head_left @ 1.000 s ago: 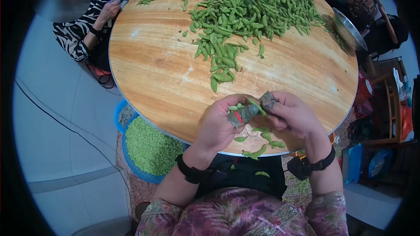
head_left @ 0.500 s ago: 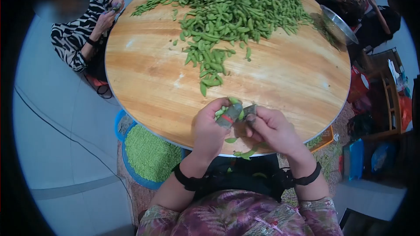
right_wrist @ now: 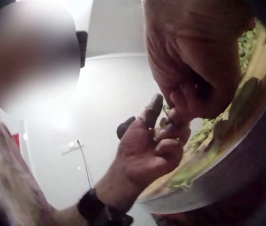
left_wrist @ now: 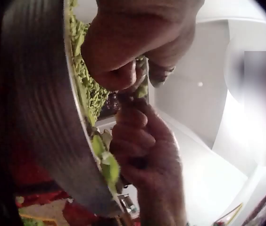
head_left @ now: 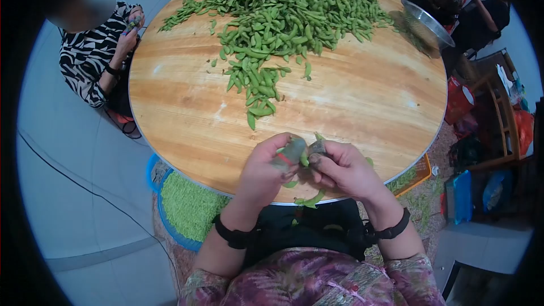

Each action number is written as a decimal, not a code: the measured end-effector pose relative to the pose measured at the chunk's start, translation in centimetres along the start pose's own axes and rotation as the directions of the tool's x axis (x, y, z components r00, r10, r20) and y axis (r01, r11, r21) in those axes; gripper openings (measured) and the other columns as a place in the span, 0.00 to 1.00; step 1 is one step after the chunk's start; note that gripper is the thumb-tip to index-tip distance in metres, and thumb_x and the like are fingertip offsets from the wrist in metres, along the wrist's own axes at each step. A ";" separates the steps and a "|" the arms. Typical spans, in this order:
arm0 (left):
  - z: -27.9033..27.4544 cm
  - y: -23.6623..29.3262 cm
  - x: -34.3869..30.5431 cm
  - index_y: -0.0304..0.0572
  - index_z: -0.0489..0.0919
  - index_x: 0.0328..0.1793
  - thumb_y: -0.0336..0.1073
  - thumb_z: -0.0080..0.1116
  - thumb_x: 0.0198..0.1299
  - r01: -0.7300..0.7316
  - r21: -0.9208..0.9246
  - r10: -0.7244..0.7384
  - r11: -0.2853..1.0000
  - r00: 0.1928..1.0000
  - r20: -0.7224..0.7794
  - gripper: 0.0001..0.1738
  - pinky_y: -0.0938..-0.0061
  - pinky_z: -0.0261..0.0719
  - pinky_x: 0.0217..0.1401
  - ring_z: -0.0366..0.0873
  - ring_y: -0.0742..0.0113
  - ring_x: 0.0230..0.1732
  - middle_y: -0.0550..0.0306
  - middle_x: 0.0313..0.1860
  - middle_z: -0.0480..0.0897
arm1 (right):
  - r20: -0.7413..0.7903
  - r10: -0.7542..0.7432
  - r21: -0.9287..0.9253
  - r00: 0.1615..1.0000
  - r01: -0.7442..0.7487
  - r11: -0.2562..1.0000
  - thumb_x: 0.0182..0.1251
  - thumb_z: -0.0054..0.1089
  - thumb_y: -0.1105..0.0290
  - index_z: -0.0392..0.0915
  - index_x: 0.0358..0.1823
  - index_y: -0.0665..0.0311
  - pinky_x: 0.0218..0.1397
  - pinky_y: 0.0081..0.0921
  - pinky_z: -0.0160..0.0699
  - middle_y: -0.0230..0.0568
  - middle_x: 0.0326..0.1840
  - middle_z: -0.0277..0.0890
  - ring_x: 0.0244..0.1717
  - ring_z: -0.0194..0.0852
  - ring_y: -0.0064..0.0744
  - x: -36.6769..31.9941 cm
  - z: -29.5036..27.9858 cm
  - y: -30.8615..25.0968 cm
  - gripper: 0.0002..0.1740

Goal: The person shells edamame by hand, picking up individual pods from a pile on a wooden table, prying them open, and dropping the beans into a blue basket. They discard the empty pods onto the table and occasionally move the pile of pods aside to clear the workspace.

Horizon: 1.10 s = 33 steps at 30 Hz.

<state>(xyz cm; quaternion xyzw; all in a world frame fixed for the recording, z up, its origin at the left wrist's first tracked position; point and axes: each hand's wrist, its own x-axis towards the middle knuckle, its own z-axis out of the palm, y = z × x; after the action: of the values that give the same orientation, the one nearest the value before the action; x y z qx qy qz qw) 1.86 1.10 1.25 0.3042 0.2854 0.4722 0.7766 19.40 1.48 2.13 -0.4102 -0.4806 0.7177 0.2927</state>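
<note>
Just above the front edge of the round wooden table (head_left: pixel 351 113), the two hands meet fingertip to fingertip. My left hand (head_left: pixel 262 173) pinches a green soybean pod (head_left: pixel 305 157) under its thumb, which has a grey wrap with a red band. My right hand (head_left: pixel 348 173) closes its thumb and grey-wrapped finger at the other side of the pod. In the left wrist view, the curled fingers of the left hand (left_wrist: pixel 142 42) bend over those of the right hand (left_wrist: pixel 147 150). Loose pods (head_left: pixel 310 200) lie below the hands at the edge.
A large heap of pods (head_left: pixel 294 11) covers the far side, with a trail running nearer. A metal bowl (head_left: pixel 428 25) leans at the right rim. At the lower left is a blue basin of shelled beans (head_left: pixel 190 209). A person in a zebra-pattern top (head_left: pixel 85 62) is at the left.
The head view has shifted, so the table appears farther left. Both hands stay close together with a pod between them; the light beans seen earlier in the left palm are now mostly hidden.
</note>
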 end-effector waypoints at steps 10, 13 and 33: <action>-0.7 -0.6 0.9 0.36 0.75 0.47 0.23 0.57 0.52 -0.104 0.348 0.147 0.932 0.984 -0.100 0.14 0.85 0.70 0.33 0.71 0.81 0.32 0.63 0.34 0.77 | -0.133 0.066 0.122 0.989 -0.050 0.991 0.65 0.50 0.70 0.74 0.33 0.63 0.17 0.10 0.54 0.26 0.19 0.69 0.15 0.56 0.11 1.2 -0.2 -0.2 0.06; -1.3 -0.6 0.8 0.37 0.76 0.50 0.23 0.54 0.53 -0.110 0.133 0.116 0.985 0.993 -0.038 0.17 0.81 0.73 0.43 0.75 0.76 0.39 0.59 0.40 0.79 | -0.053 0.081 0.160 0.995 -0.071 0.985 0.65 0.51 0.68 0.74 0.34 0.65 0.19 0.11 0.57 0.26 0.20 0.70 0.17 0.59 0.10 1.7 -0.7 0.0 0.08; -2.2 -1.0 1.2 0.33 0.69 0.50 0.19 0.43 0.56 -0.039 -0.384 0.025 0.923 0.999 -0.043 0.15 0.89 0.60 0.22 0.73 0.71 0.32 0.53 0.40 0.76 | -0.254 -0.683 -0.634 0.685 0.415 0.652 0.57 0.59 0.75 0.76 0.35 0.69 0.29 0.16 0.72 0.38 0.24 0.77 0.26 0.75 0.18 3.3 2.2 0.9 0.06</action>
<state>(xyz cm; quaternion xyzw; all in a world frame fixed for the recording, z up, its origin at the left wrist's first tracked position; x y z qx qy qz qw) 1.29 2.28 -1.15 0.1418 0.1964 0.5372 0.8079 15.89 2.84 0.74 -0.4637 -0.6757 0.3048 0.4853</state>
